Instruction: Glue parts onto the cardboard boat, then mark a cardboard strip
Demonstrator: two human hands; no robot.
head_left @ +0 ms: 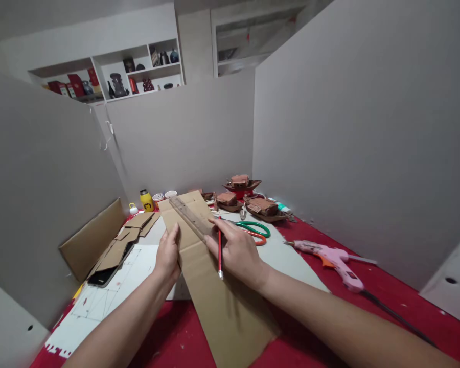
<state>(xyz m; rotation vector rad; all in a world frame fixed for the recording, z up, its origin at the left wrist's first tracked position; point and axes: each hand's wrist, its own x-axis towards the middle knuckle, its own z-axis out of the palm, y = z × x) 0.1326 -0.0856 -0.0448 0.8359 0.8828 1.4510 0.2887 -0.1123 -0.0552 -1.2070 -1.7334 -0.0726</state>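
Observation:
A long piece of brown cardboard [199,276] with crosswise creases is held tilted above the table. My left hand [169,253] is closed on its left edge, thumb on top. My right hand [239,250] is closed around a red and black pencil [220,253], whose pale end points toward me. The same hand also holds the near end of a worn wooden ruler [187,217], which lies slantwise across the far part of the cardboard. The undersides of both hands are hidden. Just beyond my right hand are scissors [257,227] with green and orange handles, their blades mostly hidden.
A pink glue gun [331,258] lies on the red cloth [302,240] at the right. Brown model boats [262,207] stand at the back. Left are cardboard scraps [118,248] over a phone [109,276], a marked white sheet [99,301] and a yellow bottle [146,201]. Grey panels [348,128] enclose the table.

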